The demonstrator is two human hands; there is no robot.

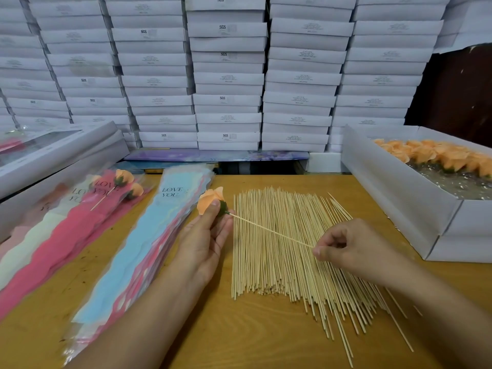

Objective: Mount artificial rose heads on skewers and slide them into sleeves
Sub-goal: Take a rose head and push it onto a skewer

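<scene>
Rose head (210,199), peach with a green base, sits pinched in the left hand (206,241), fingers curled up around it with one fingertip pressed on the petals, just left of the top corner of the skewer pile (290,246) spread on the wooden table (186,328). A single skewer (269,231) runs from the green base down and to the right, crossing above the pile, to the right hand (346,246), which pinches its far end between thumb and curled fingers over the pile's right half. The likeliest trouble, as I judge it, is the thin stick bowing or snapping if it is pushed from so far back, or the point going in off-centre and coming out through the petals or into the finger resting on them. A loose seat could also let the head slide off later when it goes into a sleeve. The stack of blue sleeves (149,235) printed "LOVE YOU" lies just left of the pile, touching the left wrist, and finished roses in pink sleeves (80,222) lie further left. Well to the right of the pile stands the open white box (399,187) holding more peach heads
</scene>
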